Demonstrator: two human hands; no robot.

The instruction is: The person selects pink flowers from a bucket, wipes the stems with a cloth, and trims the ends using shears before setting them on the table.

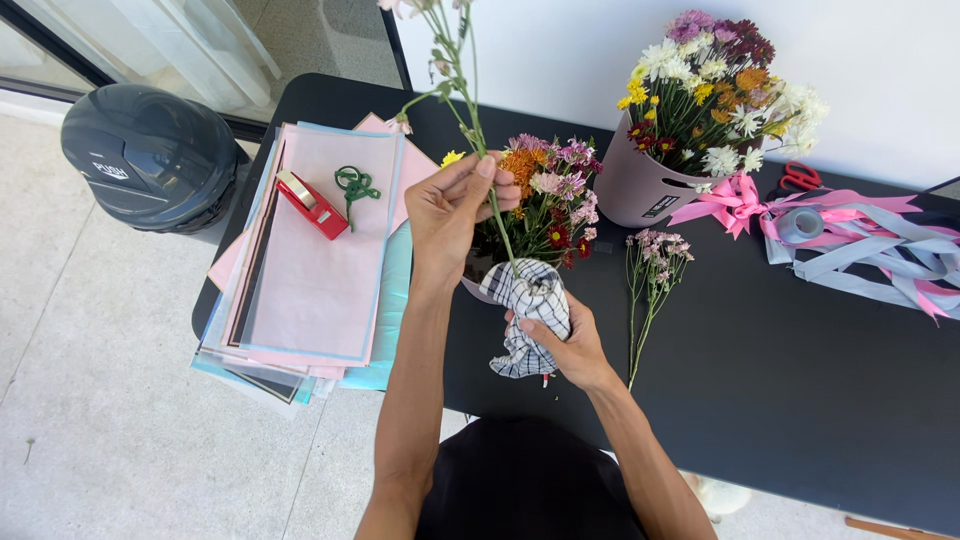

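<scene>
centrally, over the black table (780, 380), a long green flower stem (478, 130) is pinched between the closed fingers of the left hand (455, 205), held upright. the checked cloth wrap (528, 315) at the base of a small mixed bouquet (548, 195) is gripped by the right hand (565, 345). a loose flower sprig (650, 275) is laid just beside it. pastel paper sheets (310, 270) with a red tape dispenser (312, 204) are stacked to the left; a mauve flower bucket (640, 185) and ribbons (870, 245) are seen to the right.

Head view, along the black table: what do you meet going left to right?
Dark round bin → stack of pastel paper sheets → left hand on a flower stem → loose pink flower sprig → pink and grey ribbons.
</scene>
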